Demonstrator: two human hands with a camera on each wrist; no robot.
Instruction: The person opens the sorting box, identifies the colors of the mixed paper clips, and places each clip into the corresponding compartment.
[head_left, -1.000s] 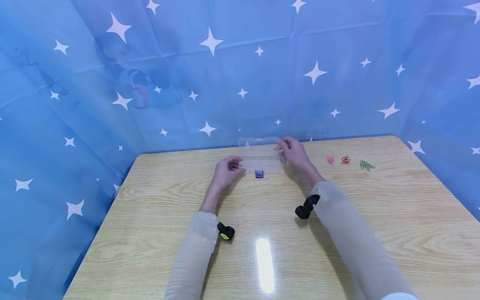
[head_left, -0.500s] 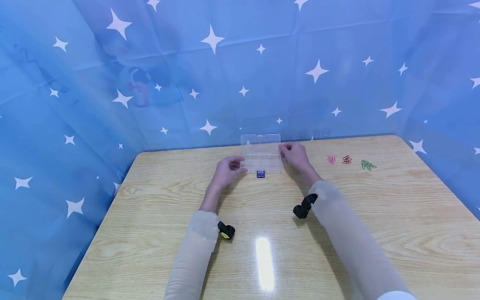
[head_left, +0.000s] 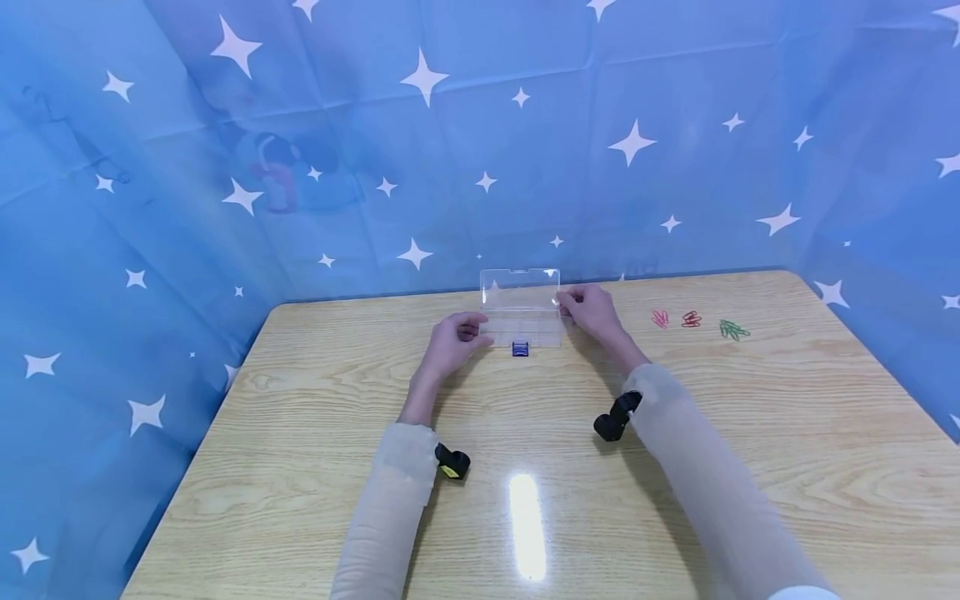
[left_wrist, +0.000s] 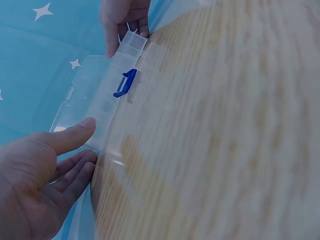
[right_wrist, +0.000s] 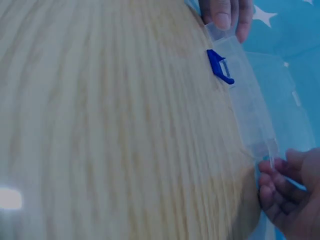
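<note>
A clear plastic compartment box [head_left: 522,331] with a blue latch [head_left: 519,348] sits at the far middle of the wooden table [head_left: 525,433]. Its lid [head_left: 520,286] stands upright. My left hand [head_left: 452,337] holds the box's left end, with the thumb [left_wrist: 75,135] on the corner and the fingers under it. My right hand [head_left: 588,308] pinches the right end where lid and box meet. The left wrist view shows the box [left_wrist: 107,100], its latch [left_wrist: 125,83] and the right hand [left_wrist: 125,20] at the far end. The right wrist view shows the box [right_wrist: 247,95], the latch [right_wrist: 220,66] and curled right fingers [right_wrist: 280,195].
Three small heaps of paper clips lie to the right of the box: pink [head_left: 660,318], red [head_left: 691,319] and green [head_left: 734,331]. A blue starred cloth [head_left: 480,150] hangs close behind the table and along both sides. A lamp glare [head_left: 527,525] shows near the front edge.
The lid has swung from a forward tilt to upright, and my right hand has dropped slightly with its right edge. The left hand has stayed at the box's left end.
</note>
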